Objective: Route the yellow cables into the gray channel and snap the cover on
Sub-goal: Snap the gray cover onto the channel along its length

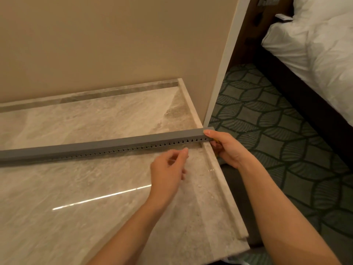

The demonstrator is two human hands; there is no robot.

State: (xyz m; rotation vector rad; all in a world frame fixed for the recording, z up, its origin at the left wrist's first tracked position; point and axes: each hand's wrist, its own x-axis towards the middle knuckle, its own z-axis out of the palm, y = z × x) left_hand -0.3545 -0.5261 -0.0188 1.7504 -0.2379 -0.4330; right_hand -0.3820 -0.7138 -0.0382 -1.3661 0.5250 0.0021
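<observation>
A long gray slotted channel [107,148] lies across the marble counter [76,188], its cover sitting on top. The channel's right end juts past the counter's right edge. My right hand [227,148] grips that end, thumb on the cover, fingers under it. A sliver of yellow cable [216,154] shows beneath the fingers; the other cables are hidden inside the channel. My left hand [168,169] hovers just in front of the channel, fingers loosely curled and apart, holding nothing.
A beige wall [114,44] rises behind the counter and ends at a white corner trim [225,64]. Right of the counter lies green patterned carpet [277,131], and beyond it a bed with white linen [315,44].
</observation>
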